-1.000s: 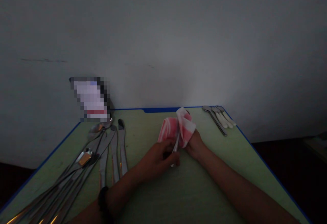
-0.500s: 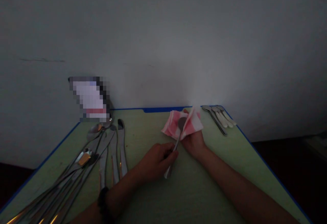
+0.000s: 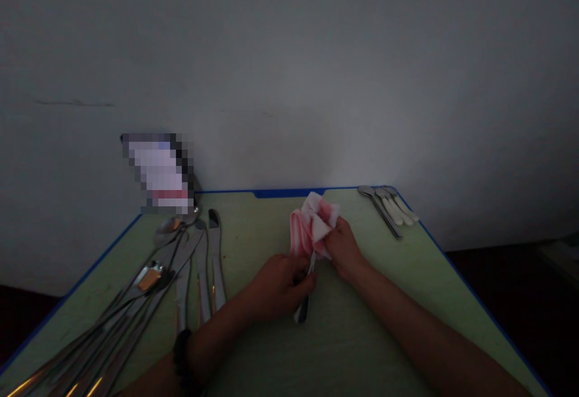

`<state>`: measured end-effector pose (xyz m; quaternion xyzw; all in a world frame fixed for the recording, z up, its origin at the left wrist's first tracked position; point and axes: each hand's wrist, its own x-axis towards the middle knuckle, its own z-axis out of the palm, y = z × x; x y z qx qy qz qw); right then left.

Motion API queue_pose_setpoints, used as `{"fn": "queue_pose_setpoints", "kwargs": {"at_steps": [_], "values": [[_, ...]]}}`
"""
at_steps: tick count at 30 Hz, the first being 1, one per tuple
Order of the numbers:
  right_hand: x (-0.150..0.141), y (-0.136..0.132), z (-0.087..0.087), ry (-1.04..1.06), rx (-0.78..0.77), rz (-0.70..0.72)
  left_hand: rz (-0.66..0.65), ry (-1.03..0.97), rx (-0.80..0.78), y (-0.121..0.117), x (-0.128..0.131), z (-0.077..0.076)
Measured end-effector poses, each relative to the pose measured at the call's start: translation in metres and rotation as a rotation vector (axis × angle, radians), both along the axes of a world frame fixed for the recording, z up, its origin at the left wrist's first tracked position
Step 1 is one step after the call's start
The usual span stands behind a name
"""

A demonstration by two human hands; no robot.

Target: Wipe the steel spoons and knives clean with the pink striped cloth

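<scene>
Near the middle of the table, my left hand (image 3: 284,285) is closed round the handle of a metal spoon (image 3: 302,311). The spoon slants, its handle end pointing down toward me and its bowl covered by a pink and white cloth (image 3: 312,225). My right hand (image 3: 344,247) grips this cloth from the right, folded about the spoon's upper part. Some of my right fingers are hidden behind the cloth. A dark beaded band (image 3: 181,358) circles my left wrist.
Several metal knives (image 3: 216,258) and long-handled spoons (image 3: 149,276) lie at the left. At the far right corner are a spoon (image 3: 382,213) and white-handled forks (image 3: 400,207). A blurred-out phone-like device (image 3: 158,171) leans on the wall (image 3: 289,83) behind the blue-edged table (image 3: 257,228).
The cloth has folded over the spoon's bowl, which was uncovered before. My right hand has turned and closed on the cloth. My left hand has stayed nearly in place.
</scene>
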<state>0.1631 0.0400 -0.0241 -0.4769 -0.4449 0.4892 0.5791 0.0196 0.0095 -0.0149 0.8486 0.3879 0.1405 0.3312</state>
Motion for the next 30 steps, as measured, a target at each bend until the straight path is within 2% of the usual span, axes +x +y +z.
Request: {"fn": "queue_pose_setpoints", "kwargs": {"at_steps": [3, 6, 8, 11, 13, 16, 18, 22, 26, 30], "values": [[0.002, -0.002, 0.000, -0.177, 0.026, -0.064, 0.008, -0.005, 0.014, -0.002, 0.001, 0.001], [0.005, -0.001, -0.004, -0.220, -0.010, -0.051, -0.003, -0.035, -0.046, -0.002, 0.000, 0.003], [0.008, 0.001, -0.007, -0.123, -0.081, 0.007, -0.005, -0.080, -0.125, -0.001, -0.001, 0.005], [0.011, 0.004, -0.008, 0.159, -0.175, 0.121, -0.010, -0.196, -0.288, 0.002, -0.005, 0.006], [0.012, 0.005, -0.006, 0.308, -0.212, 0.147, 0.012, -0.276, -0.407, 0.004, -0.008, 0.005], [0.012, 0.004, -0.002, 0.353, -0.235, 0.142, 0.086, -0.313, -0.504, 0.007, -0.011, 0.002], [0.013, 0.004, -0.001, 0.343, -0.227, 0.172, 0.091, -0.318, -0.505, 0.008, -0.012, 0.001], [0.013, 0.004, -0.004, 0.367, -0.168, 0.238, 0.020, -0.345, -0.462, 0.009, -0.011, 0.002], [0.012, 0.004, -0.007, 0.364, -0.137, 0.210, -0.081, -0.346, -0.467, 0.008, -0.009, 0.007], [0.011, 0.003, -0.006, 0.345, -0.157, 0.186, -0.051, -0.340, -0.501, 0.006, -0.009, 0.008]]}}
